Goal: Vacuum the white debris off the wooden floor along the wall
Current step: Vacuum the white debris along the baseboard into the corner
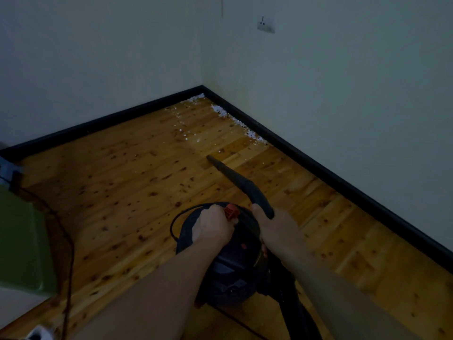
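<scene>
A dim room corner, where two pale walls (343, 94) meet above a black skirting board (318, 165) and a knotty wooden floor (122, 173). White debris (221, 111) lies heaped against the skirting on the right-hand wall, with more in the corner itself and a thinner scatter of flecks trailing out across the boards. I see my left hand (214, 227) wrapped shut over the top of the round black vacuum (228, 261), fingers curled tight around the handle just beside a red switch (231, 212). My right hand (275, 229) is closed around the rear end of the black nozzle (235, 177), thumb lying along it. The nozzle tapers away from me toward the corner, its tip low over bare floor, near the loose flecks but well short of the heaped debris by the wall; whether the tip touches the boards I cannot tell. A black hose runs from the vacuum out of the bottom of the view. A thin cord (69, 253) snakes across the floor at left, past a green box (19, 241). A wall socket (266, 25) sits high on the right-hand wall.
</scene>
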### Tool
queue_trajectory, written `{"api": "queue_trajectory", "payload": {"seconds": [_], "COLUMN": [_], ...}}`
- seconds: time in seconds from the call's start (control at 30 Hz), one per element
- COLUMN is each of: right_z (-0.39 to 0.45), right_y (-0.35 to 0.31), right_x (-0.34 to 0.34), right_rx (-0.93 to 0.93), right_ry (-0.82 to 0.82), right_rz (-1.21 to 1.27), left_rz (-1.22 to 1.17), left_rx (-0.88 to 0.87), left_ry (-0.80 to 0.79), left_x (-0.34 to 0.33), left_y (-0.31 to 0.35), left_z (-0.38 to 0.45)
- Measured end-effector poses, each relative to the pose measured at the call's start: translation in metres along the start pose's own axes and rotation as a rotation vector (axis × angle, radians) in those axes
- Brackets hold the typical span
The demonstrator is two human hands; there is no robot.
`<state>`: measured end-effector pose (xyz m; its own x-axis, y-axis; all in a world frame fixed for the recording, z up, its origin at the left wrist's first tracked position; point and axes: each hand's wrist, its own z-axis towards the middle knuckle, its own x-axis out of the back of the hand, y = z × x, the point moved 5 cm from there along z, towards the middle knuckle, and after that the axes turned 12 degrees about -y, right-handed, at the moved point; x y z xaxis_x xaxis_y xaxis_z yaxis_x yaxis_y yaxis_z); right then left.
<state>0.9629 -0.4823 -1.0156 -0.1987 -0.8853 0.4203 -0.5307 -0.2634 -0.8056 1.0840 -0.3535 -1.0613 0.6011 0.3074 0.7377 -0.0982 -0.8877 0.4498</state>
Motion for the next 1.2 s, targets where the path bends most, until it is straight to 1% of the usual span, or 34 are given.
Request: {"api": "queue_trajectory", "payload": {"seconds": [0.27,0.53,0.77,0.97,1.2], "right_z": [0.02,0.021,-0.004,-0.031,-0.058], "right_y": [0.008,0.02,0.029,0.034,0.042], "right_x": [0.02,0.034,0.061,0.069,0.079], "right_rx": [-0.032,-0.027,-0.073,-0.075,-0.11], "right_ry": [0.05,0.067,0.126,0.14,0.189], "right_rz": [0.001,0.04,0.062,0.108,0.092], "left_rz": [0.043,0.091,0.128,0.138,0.164], "left_rx": [-0.045,-0.097,-0.126,-0.17,-0.227], "left_ry": [-0.019,-0.048,-0.071,-0.098,-0.113], "left_x": [-0.005,-0.012,-0.022,-0.035,-0.051], "left_y": [0.025,0.046,0.063,0.067,0.068], "left_z": [0.019,0.033,0.028,0.021,0.007]}}
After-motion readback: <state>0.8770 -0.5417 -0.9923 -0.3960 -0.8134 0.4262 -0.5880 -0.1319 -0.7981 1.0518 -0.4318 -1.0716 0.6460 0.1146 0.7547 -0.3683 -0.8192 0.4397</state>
